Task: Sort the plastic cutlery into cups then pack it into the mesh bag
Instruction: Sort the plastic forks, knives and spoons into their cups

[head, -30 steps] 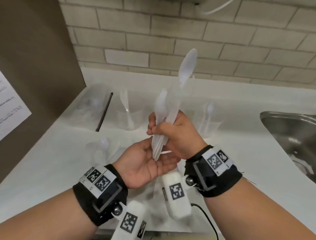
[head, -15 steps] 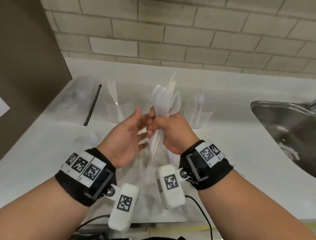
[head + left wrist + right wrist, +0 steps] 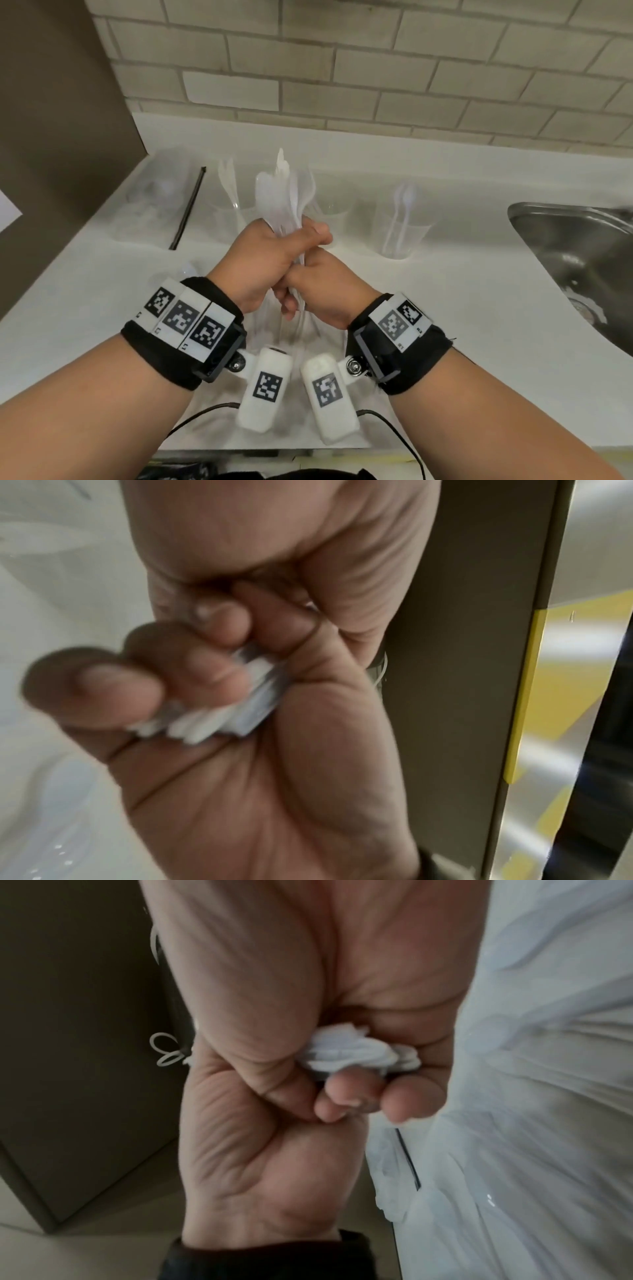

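A bundle of white plastic cutlery [image 3: 282, 195] stands upright between both hands over the counter. My left hand [image 3: 274, 250] wraps its fingers round the bundle's middle. Just below, my right hand [image 3: 318, 287] grips the handles. In the left wrist view my left hand [image 3: 205, 696] curls round the white handle ends [image 3: 205, 723]. The right wrist view shows my right hand [image 3: 342, 1102] with the cutlery ends [image 3: 356, 1053] between the two fists. A pale translucent bag [image 3: 263, 325] lies under the hands, largely hidden. Three clear cups stand behind: left [image 3: 229, 219], middle [image 3: 334, 216], right [image 3: 400, 233] holding spoons.
A clear pouch with a black strip [image 3: 190, 205] lies at the back left, against a brown panel [image 3: 61, 120]. A steel sink [image 3: 575, 246] opens at the right. The brick wall [image 3: 342, 68] closes the back of the white counter [image 3: 462, 308].
My left hand went from an open palm under the handles to a grip round the bundle. The bundle came lower, and a spoon that stuck up high now sits level with the rest.
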Demonstrator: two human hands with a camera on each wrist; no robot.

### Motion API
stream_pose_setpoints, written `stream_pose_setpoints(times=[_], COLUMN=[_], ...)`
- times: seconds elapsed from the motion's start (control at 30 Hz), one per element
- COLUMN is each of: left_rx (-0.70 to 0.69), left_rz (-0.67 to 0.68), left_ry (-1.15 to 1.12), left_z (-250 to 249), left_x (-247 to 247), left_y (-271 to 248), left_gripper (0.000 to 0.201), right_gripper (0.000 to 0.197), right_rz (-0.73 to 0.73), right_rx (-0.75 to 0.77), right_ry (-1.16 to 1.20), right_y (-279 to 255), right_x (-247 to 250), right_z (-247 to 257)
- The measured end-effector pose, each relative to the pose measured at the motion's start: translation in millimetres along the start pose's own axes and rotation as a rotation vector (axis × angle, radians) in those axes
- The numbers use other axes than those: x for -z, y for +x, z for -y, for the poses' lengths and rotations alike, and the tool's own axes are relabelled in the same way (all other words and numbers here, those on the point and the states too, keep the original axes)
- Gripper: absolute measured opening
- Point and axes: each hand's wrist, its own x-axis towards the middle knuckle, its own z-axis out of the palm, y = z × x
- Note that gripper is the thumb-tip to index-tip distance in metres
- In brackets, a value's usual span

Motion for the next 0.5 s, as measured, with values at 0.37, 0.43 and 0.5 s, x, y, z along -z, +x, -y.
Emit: stream_pose_setpoints(times=[0.37,0.43,0.5], left_rx=[-0.029,-0.078,-0.095], left_rz=[-0.087,-0.052,-0.044], left_ry=[0.083,0.288,0.393], left_z=[30,34,36], left_x=[27,28,27], left_y=[13,10,10], left_gripper=[0.022,0.023,0.023], right_gripper=[0.018,0.013,0.016], right_rz=[-0.443,-0.487,-0.529], right_rx=[0.093,0.143,0.168], right_ry=[-0.135,-0.148,-0.209], right_y=[11,16,18], right_x=[45,44,43], right_z=[33,40,41])
